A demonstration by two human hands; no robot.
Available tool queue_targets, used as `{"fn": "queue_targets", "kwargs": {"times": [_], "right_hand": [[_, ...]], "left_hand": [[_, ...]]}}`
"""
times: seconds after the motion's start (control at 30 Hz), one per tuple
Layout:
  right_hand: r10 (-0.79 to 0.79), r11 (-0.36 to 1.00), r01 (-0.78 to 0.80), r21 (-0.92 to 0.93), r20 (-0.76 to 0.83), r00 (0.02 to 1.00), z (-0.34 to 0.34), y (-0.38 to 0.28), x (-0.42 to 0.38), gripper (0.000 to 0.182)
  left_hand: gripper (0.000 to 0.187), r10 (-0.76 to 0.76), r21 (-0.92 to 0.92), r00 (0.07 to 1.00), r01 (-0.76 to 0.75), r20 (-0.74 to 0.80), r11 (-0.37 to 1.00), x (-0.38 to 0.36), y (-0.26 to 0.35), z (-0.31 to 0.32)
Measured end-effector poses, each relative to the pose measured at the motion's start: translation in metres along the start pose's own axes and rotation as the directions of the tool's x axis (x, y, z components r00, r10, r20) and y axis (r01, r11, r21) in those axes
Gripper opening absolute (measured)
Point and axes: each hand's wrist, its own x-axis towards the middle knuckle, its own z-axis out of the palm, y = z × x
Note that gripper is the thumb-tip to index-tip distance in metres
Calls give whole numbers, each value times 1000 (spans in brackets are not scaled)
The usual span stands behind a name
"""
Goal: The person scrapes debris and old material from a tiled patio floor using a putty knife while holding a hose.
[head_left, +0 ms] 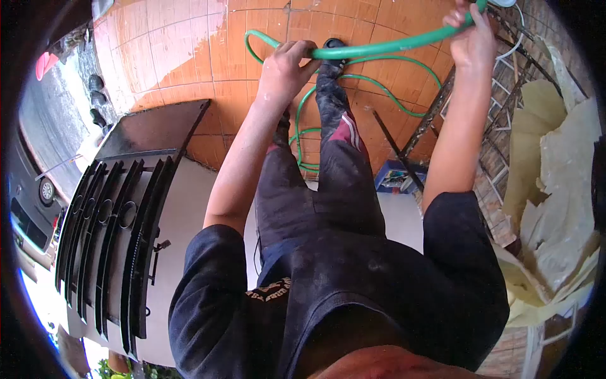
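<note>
Over the tiled floor [189, 50], left hand [287, 66] and right hand [472, 38] fingers wrapped round green hose [391, 45]; most hose lies uncoiled below.

Orange tiled floor [189, 50]; green hose [404, 104] loops, black grille [113, 227].

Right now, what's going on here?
A person stands on an orange tiled floor, looking down, gripping a green hose in both hands. The left hand clasps it near the middle of the view; the right hand holds it farther along, up near a metal grate. The rest of the hose lies looped on the tiles by the feet. A black slatted grille sits to the left.
</note>
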Motion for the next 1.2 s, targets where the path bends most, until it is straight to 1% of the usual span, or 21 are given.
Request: {"fn": "queue_targets", "kwargs": {"times": [0.03,0.1,0.13,0.17,0.23,0.27,0.3,0.37,0.43,0.5,0.53,0.6,0.7,0.73,0.87,0.93,0.97,1.03,1.1,1.17,1.2], "right_hand": [[-6,1000,6,0,-7,1000,2,-4,-11,28],[-19,987,17,-163,-8,1000,11,-15,-41,12],[-15,985,15,-172,-1,1000,34,-19,-69,13],[-8,979,2,-205,-29,1000,38,-24,-86,11],[-18,963,-3,-271,-75,997,35,-43,-111,8],[-37,953,8,-303,-91,995,33,-53,-120,8],[-42,951,12,-310,-91,995,34,-59,-128,8],[2,963,-19,-271,-62,998,32,-64,-146,11],[44,968,-51,-246,-34,998,26,-63,-159,14],[27,919,-88,-384,-161,987,26,-63,-164,17],[21,920,-80,-383,-156,987,23,-63,-163,17],[-62,876,-86,-474,-290,955,12,-62,-150,17],[-39,866,-126,-483,-316,948,-9,-61,-129,20],[-64,845,-75,-530,-239,969,-10,-59,-124,30],[-78,745,-57,-664,-172,982,-19,-53,-102,45],[7,762,-81,-643,-118,993,-28,-50,-93,52],[-4,767,-67,-638,-108,994,-32,-52,-88,52],[63,734,-148,-663,-151,987,-44,-54,-79,55],[76,715,-151,-683,-138,987,-67,-50,-67,55],[159,669,-212,-712,-142,977,-88,-43,-56,52],[259,679,-267,-684,-118,959,-104,-41,-48,48]], "left_hand": [[25,7,-4,1000,-7,5,1000,-4,-7,-5],[26,178,4,983,-178,-31,984,-12,-26,-15],[27,226,26,974,-226,-17,974,-15,-41,-18],[27,233,24,972,-233,-29,972,-14,-64,-16],[28,295,197,956,-291,13,936,-17,-126,-4],[26,301,203,954,-294,-7,934,-19,-163,6],[25,265,234,962,-242,-71,942,-24,-182,8],[29,33,-12,998,-33,59,999,-34,-191,5],[30,65,23,995,-67,72,998,-51,-187,10],[29,172,-87,972,-160,161,983,-69,-175,12],[30,121,-142,960,-87,251,986,-82,-166,14],[34,222,-131,927,-190,302,973,-106,-161,19],[35,284,-206,904,-226,319,952,-133,-131,17],[36,330,-181,878,-283,348,942,-142,-131,21],[32,342,-220,842,-271,417,937,-163,-114,38],[32,315,-225,825,-233,469,946,-166,-98,44],[32,320,-216,826,-245,463,945,-166,-89,46],[31,358,-293,791,-235,497,927,-170,-69,47],[31,374,-297,786,-252,493,921,-181,-53,52],[33,357,-325,741,-197,568,925,-193,-33,51],[33,359,-296,742,-223,566,929,-201,-27,52]]}}
